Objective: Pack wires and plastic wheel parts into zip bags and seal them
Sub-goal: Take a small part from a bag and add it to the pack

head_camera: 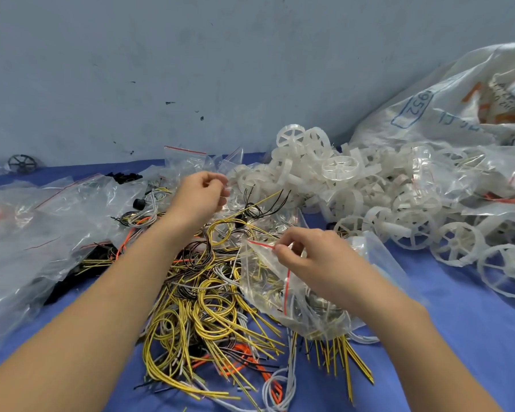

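Note:
My right hand pinches the red-striped mouth of a clear zip bag that holds wires and a white wheel part. The bag hangs over a heap of yellow, white, black and orange wires on the blue table. My left hand is raised above the heap near the wheel pile, fingers closed on a small bunch of thin black and yellow wires. A pile of translucent white plastic wheels lies behind and to the right.
Crumpled clear bags cover the left of the blue table. Empty zip bags stand by the wall. A large printed sack lies at the right. A dark wheel sits far left.

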